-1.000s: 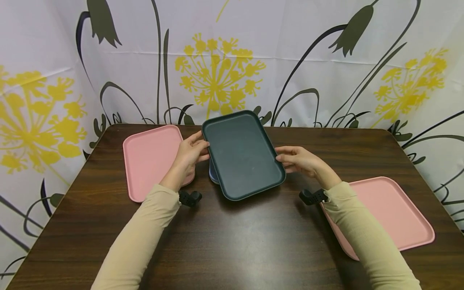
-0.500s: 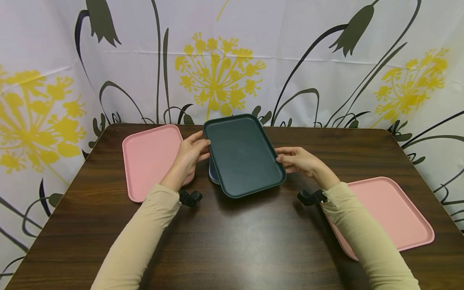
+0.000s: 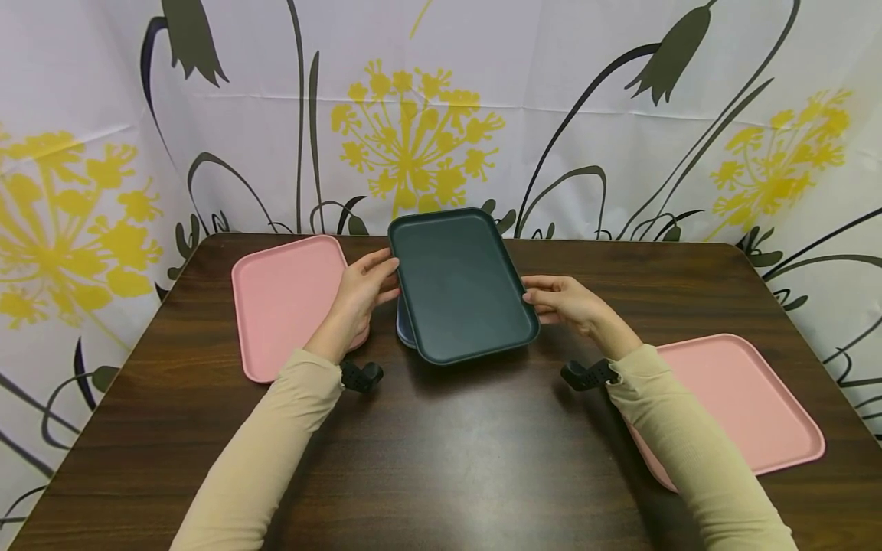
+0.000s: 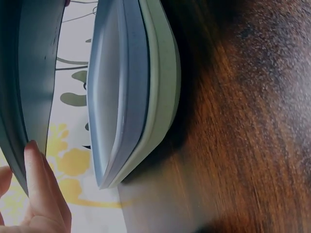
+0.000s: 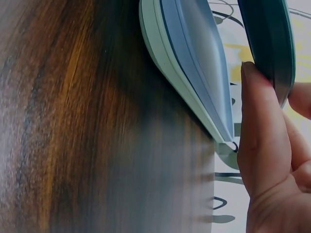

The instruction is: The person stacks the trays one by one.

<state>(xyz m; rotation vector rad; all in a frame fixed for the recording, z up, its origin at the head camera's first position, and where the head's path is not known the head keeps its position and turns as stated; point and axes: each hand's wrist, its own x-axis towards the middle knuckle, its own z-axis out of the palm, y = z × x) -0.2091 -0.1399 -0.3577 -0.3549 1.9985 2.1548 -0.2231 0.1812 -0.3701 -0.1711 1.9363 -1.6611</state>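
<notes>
A dark green rectangular tray (image 3: 463,287) is held up and tilted between my two hands. My left hand (image 3: 361,295) pinches its left edge, thumb on the rim and fingers beneath. On the opposite long edge, my right hand (image 3: 565,304) grips the rim the same way. Below the green tray sits a blue-grey tray (image 4: 133,92), stacked on a pale green tray (image 4: 163,82); both wrist views show a gap between this stack and the raised tray. In the head view the stack is mostly hidden, with only a blue-grey corner showing.
One pink tray (image 3: 285,306) lies at the left of the dark wooden table (image 3: 468,467), partly behind my left hand. Another pink tray (image 3: 740,402) lies at the right, partly under my right forearm. A flower-patterned cloth (image 3: 592,69) hangs behind the table.
The dark green tray dips slightly, then rises again; its near edge is now higher than a second ago. Both hands keep their hold, and the right hand shifts slightly left.
</notes>
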